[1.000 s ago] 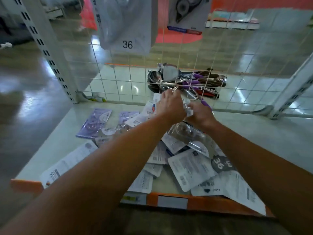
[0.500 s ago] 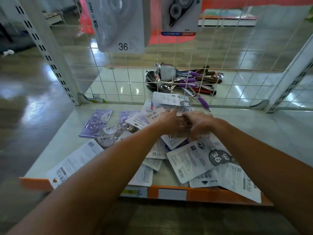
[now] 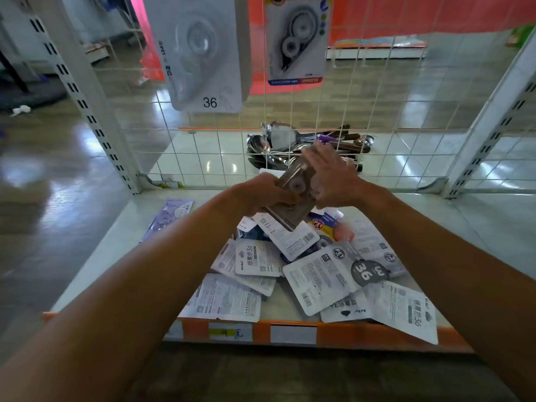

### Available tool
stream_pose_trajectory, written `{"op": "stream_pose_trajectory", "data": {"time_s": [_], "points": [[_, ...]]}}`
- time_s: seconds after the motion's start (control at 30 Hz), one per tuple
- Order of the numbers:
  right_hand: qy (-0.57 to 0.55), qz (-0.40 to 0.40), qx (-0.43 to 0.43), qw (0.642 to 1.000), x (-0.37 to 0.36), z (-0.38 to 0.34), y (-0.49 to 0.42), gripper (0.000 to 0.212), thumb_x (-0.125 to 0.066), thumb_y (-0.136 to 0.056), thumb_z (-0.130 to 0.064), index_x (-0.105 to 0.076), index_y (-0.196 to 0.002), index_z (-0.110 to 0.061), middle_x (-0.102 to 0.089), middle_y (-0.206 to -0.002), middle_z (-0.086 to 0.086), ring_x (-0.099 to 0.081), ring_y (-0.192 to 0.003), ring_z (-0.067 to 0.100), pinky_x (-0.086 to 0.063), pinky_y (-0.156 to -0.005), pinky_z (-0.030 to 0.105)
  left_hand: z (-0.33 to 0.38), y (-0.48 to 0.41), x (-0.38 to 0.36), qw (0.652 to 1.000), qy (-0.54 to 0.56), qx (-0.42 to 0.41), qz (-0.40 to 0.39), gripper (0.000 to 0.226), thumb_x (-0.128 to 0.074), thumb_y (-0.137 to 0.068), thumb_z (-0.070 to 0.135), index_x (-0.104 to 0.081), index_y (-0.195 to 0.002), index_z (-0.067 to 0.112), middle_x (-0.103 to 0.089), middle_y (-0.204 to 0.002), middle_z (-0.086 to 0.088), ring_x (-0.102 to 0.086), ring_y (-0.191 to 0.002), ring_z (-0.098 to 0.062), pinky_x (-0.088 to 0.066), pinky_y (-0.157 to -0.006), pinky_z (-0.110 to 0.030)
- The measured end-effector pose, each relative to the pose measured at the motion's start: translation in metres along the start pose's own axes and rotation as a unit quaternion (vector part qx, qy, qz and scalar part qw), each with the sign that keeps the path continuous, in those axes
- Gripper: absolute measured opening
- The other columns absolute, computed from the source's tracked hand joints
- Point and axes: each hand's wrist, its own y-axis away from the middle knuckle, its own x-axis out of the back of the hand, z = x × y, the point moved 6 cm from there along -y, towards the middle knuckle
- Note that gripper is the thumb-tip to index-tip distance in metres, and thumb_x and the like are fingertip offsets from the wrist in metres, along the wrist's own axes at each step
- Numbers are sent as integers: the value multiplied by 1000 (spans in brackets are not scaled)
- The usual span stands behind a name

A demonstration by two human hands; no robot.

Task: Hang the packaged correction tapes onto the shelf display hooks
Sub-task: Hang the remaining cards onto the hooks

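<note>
On the shelf (image 3: 110, 256), scattered correction tape packs (image 3: 319, 274) — above them, left hand (image 3: 258, 192) gripping a stack (image 3: 290, 211), right hand (image 3: 333, 178) straight-fingered against it.

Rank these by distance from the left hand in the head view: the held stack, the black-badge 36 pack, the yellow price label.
1. Held stack: gripped in the left hand itself.
2. Black-badge 36 pack: lying on the shelf, below and right.
3. Yellow price label: on the front rail, farthest.
</note>
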Motion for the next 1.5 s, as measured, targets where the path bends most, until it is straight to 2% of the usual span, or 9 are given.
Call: {"op": "stream_pose_trajectory", "data": {"time_s": [0.13, 0.3, 0.4, 0.53, 0.63, 0.77, 1.07, 1.37, 1.5], "points": [[-354, 16, -29, 935, 29, 2, 3, 86, -72, -74, 6, -26, -145, -12, -48, -128, 15, -56, -111, 28, -54, -88, 47, -1, 13, 8, 999, 47, 11, -23, 21, -66, -86, 4, -59, -105, 2, -65, -100, -12, -66, -89, -25, -56, -81, -33], [-318, 81, -11, 945, 70, -11, 10, 7, -69, -83, -6, -68, -85, -13, -69, -86, 12, -68, -87, 31, -57, -76, 41, -4, 36, 6, 989, 94, 19, -117, 30, -60, -89, 5, -56, -119, 6, -67, -112, -11, -66, -103, -24, -55, -89, -32], [-361, 40, 45, 931, 80, -41, 27, 7, -69, -84, -10, -70, -86, -16, -70, -86, 6, -67, -82, 22, -56, -68, 27, -3, 53, 7, 989, 99, 8, -108, 24, -61, -88, 0, -62, -110, 9, -70, -103, -3, -68, -93, -15, -55, -77, -21], [-397, 29, 71, 915, 86, -68, 46, 13, -71, -82, -13, -72, -87, -24, -71, -91, -6, -67, -90, 14, -53, -82, 29, 3, 77, 11, 995, 67, -29, -71, 35, -67, -83, -3, -63, -115, 9, -68, -115, -6, -65, -106, -18, -54, -90, -29], [-418, 40, 87, 903, 105, -89, 66, 16, -71, -81, -16, -72, -85, -32, -72, -89, -12, -67, -88, 7, -52, -80, 22, 22, 110, 21, 996, 63, -53, -33, 28, -69, -80, -5, -65, -96, 17, -71, -93, 5, -68, -89, -6, -56, -77, -22], [-471, 59, 107, 874, 148, -126, 105, 16, -67, -85, -15, -72, -84, -31, -73, -79, -12, -67, -76, 4, -53, -65, 17, 55, 165, 37, 997, 58, -57, 1, 28, -76, -76, 3, -67, -100, 15, -73, -99, -1, -69, -96, -13, -56, -89, -33], [-493, 56, 111, 861, 303, -218, 158, 12, -55, -85, -38, -66, -87, -35, -66, -84, -28, -63, -85, -2, -49, -70, 9, 191, 293, 105, 999, 35, -40, 0, 30, -78, -77, 9, -68, -103, 18, -73, -100, -2, -69, -97, -16, -55, -91, -41], [-584, 47, 48, 809, 492, -281, 168, 24, -51, -96, -8, -68, -90, -23, -69, -82, -17, -65, -81, 3, -53, -71, 20, 363, 385, 191, 998, 33, 8, -49, 24, -74, -81, 8, -67, -97, 24, -69, -86, 17, -66, -79, 7, -50, -72, -8], [-579, 64, 39, 812, 568, -292, 167, 23, -52, -95, -12, -68, -90, -28, -70, -86, -14, -65, -85, 3, -53, -72, 18, 429, 407, 222, 999, 26, 24, -37, 28, -77, -79, 12, -68, -105, 14, -74, -99, 1, -70, -95, -15, -55, -91, -36]]}}
